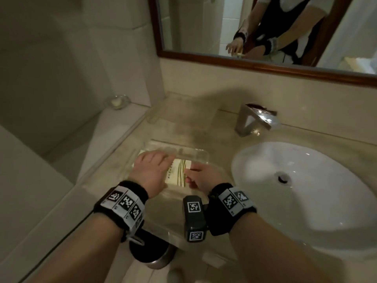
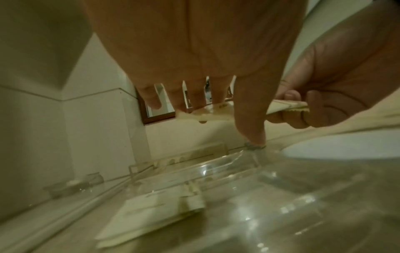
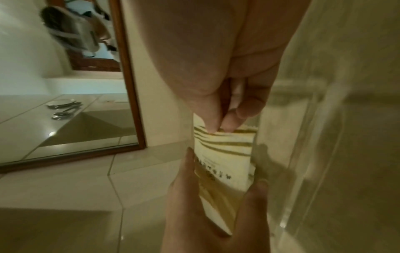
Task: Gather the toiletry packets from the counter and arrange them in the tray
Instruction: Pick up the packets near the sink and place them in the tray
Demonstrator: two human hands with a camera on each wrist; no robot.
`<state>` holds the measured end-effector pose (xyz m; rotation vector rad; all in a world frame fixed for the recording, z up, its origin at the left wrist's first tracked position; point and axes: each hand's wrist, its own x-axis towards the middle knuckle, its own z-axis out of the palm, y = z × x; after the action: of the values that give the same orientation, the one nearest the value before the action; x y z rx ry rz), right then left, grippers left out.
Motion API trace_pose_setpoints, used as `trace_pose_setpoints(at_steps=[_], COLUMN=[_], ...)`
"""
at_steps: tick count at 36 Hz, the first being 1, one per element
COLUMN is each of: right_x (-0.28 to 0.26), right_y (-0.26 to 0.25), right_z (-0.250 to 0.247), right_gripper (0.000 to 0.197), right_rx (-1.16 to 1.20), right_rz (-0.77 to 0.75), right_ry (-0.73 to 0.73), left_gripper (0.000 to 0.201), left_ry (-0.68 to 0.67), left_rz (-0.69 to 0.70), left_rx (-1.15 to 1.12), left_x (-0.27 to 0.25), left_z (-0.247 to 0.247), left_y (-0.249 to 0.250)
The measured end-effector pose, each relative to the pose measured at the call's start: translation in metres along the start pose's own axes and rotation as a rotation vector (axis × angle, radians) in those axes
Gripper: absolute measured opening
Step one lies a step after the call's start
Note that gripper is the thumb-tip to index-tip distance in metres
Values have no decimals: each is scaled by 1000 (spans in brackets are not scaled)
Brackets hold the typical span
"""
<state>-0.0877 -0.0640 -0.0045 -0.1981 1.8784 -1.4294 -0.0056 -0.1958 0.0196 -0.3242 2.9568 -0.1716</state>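
A cream toiletry packet with green stripes hangs just above the clear acrylic tray on the counter left of the sink. My left hand grips its left end, thumb and fingers round the packet's sides. My right hand pinches the other end between thumb and forefinger. In the left wrist view the packet stretches between both hands, and other cream packets lie flat in the tray below.
The white sink lies right of the tray, with a chrome faucet behind it. A second clear tray stands at the back wall, a glass soap dish on the left ledge. A dark round bin sits below the counter edge.
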Motion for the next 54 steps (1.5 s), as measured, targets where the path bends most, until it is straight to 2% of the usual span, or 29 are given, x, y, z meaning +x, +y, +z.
trace_pose_setpoints(at_steps=[4,7,10,15,20,24,33,42,49,54], right_x=[39,65,84,103,113,115,114,113,96,75], right_y=[-10,-12,-12,-11,-8,-10,-9,-2,3,4], right_z=[39,61,75,85,87,84,86,78,56,18], right_gripper=[13,19,5,20,26,37,38,42,43,37], right_rx=[40,35,-24,-199,-287,-357,-366,-137,-172,-95], right_rz=[28,57,89,83,136,182,183,192,169,134], right_ry=[25,39,119,284,325,313,246,225,177,173], left_gripper=[83,82,79,83,81,79,82,91,86,83], left_ry=[-52,-127,-199,-261,-234,-262,-325,-321,-287,-259], left_rz=[62,82,109,143,200,219,230,222,195,242], left_rx=[111,133,144,142,139,160,125,3,11,13], left_x=[25,45,64,86,99,104,103,103,94,92], left_z=[7,19,31,41,44,41,45,41,34,8], left_y=[-49,-76,-92,-106,-113,-112,-104,-93,-78,-39])
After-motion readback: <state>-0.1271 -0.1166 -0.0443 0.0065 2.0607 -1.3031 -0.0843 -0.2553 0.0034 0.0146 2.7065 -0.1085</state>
